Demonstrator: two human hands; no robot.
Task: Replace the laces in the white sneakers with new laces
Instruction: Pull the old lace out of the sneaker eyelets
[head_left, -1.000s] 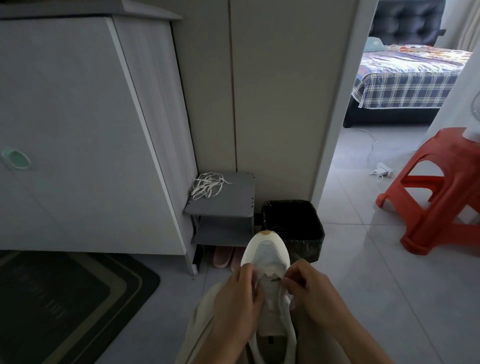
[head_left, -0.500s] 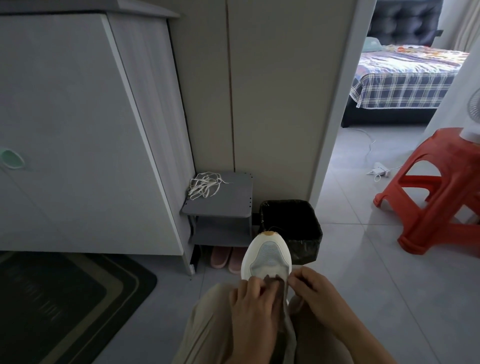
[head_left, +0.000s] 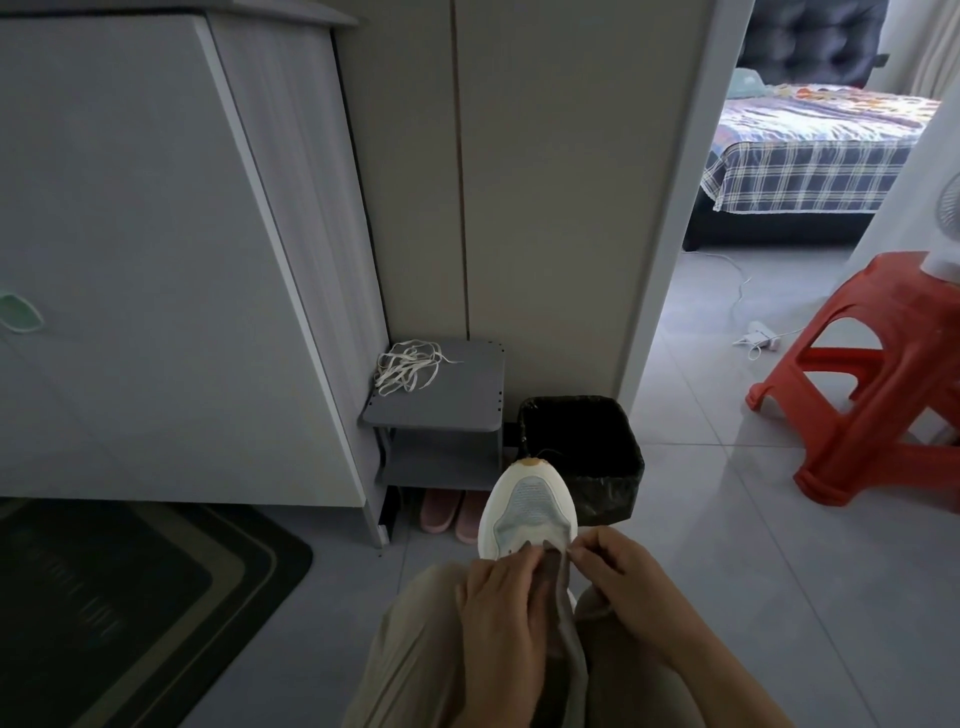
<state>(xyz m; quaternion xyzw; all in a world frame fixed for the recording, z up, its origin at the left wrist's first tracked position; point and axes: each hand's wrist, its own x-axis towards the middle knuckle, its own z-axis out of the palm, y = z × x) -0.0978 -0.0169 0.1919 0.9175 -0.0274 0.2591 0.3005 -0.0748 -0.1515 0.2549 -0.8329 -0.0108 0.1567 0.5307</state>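
Observation:
A white sneaker lies between my knees with its toe pointing away from me. My left hand grips its left side, with the fingertips curled over the dark opening by the tongue. My right hand pinches the right eyelet edge between thumb and forefinger. No lace shows in the sneaker, and I cannot tell whether a lace end is in that pinch. A loose bundle of white laces lies on a small grey shelf ahead, out of reach of both hands.
A black lined bin stands just behind the sneaker's toe. Pink slippers sit under the grey shelf. A white cabinet fills the left, with a dark mat on the floor. A red plastic stool stands at the right.
My left hand has slid over the tongue area and my right hand has moved up to the right eyelet edge. The white strands seen between my fingers a second ago no longer show.

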